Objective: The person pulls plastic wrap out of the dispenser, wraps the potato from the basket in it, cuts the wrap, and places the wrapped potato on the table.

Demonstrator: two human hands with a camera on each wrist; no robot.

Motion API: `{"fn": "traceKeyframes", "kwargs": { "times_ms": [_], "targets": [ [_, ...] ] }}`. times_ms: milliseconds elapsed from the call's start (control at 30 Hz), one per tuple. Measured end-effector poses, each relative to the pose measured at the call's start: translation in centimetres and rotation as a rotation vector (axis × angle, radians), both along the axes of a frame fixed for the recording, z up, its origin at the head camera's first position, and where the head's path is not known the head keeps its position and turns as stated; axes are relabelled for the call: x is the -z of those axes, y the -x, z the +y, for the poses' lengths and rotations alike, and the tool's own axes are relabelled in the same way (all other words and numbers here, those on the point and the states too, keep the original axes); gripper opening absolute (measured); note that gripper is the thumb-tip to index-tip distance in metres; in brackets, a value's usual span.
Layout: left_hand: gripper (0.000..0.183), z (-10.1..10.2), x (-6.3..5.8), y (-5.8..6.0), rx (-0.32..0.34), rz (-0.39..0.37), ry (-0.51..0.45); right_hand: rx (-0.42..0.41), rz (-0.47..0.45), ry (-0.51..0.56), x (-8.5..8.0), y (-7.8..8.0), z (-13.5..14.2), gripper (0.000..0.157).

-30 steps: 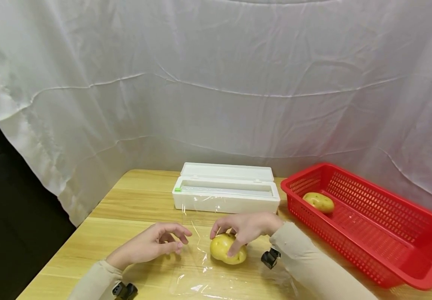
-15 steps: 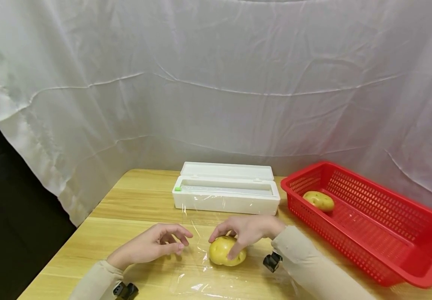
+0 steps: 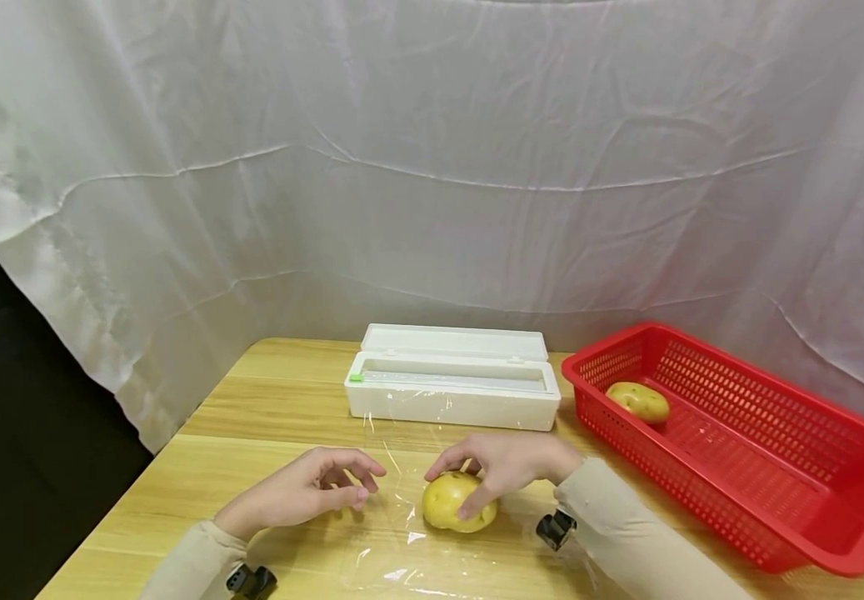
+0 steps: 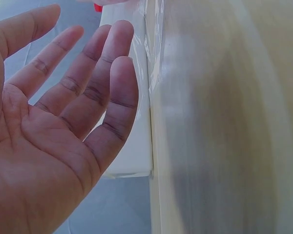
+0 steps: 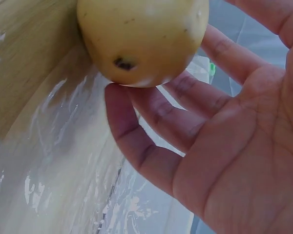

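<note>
In the head view a yellow potato (image 3: pixel 446 502) sits on clear plastic wrap (image 3: pixel 394 560) spread over the wooden table. My right hand (image 3: pixel 502 467) grips it from above, thumb on the near side and fingers at the far side. The right wrist view shows the potato (image 5: pixel 141 39) close, with a dark spot and fingertips against its underside. My left hand (image 3: pixel 304 492) hovers left of the potato, fingers loosely bent and holding nothing. The wrap runs back to a white wrap box (image 3: pixel 454 406) with its lid up. In the left wrist view the palm (image 4: pixel 44 141) is bare.
A red plastic basket (image 3: pixel 701 467) stands at the right, with a second potato (image 3: pixel 637 403) at its left end. A green slider (image 3: pixel 357 378) sits on the box's left end. Behind the table (image 3: pixel 274 392) hangs a pale grey curtain (image 3: pixel 432 167).
The right hand and the potato have shifted very slightly, first left, then back right. The left hand has stayed nearly still.
</note>
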State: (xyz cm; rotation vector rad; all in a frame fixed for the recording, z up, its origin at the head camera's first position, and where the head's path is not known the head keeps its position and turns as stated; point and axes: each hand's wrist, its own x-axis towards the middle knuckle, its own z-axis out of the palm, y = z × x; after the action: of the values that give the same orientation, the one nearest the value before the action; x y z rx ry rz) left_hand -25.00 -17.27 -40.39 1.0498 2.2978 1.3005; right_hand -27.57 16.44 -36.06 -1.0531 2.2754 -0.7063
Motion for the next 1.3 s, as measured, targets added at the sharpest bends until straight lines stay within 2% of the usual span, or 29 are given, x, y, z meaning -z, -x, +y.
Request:
{"fn": "traceKeyframes", "kwargs": {
  "times_ms": [267,533,633,733,833,933,1000,1100,1200,1300],
  "targets": [
    [0.035,0.0,0.0,0.0,-0.002,0.020,0.008,0.031,0.001,0.002,0.2,0.0,0.2,0.063],
    [0.031,0.0,-0.5,-0.4,-0.008,0.140,0.048,0.082,0.053,0.018,0.0,-0.4,1.2,0.067],
    [0.028,0.1,-1.2,-1.0,-0.011,0.187,0.076,0.092,0.117,0.041,-0.8,-1.3,2.4,0.066],
    [0.022,0.2,-1.9,-2.0,0.015,0.237,0.113,0.098,0.205,0.067,-1.5,-2.8,4.1,0.059],
    [0.016,0.1,-2.2,-3.0,0.061,0.302,0.160,0.090,0.297,0.085,-1.8,-4.4,6.0,0.045],
    [0.017,0.1,-2.0,-3.7,0.099,0.356,0.205,0.079,0.335,0.093,-1.3,-6.0,7.8,0.027],
    [0.020,0.1,-1.7,-4.3,0.111,0.376,0.232,0.096,0.294,0.079,-0.7,-7.1,8.9,0.020],
    [0.025,0.2,-1.2,-4.9,0.106,0.390,0.272,0.138,0.184,0.046,0.4,-8.8,10.2,0.022],
    [0.027,0.2,-0.8,-5.3,0.087,0.370,0.300,0.205,0.062,0.020,1.3,-10.3,11.2,0.023],
    [0.027,0.2,-0.5,-5.5,0.080,0.355,0.311,0.259,-0.002,0.001,1.8,-11.3,12.0,0.023]
  ]
}}
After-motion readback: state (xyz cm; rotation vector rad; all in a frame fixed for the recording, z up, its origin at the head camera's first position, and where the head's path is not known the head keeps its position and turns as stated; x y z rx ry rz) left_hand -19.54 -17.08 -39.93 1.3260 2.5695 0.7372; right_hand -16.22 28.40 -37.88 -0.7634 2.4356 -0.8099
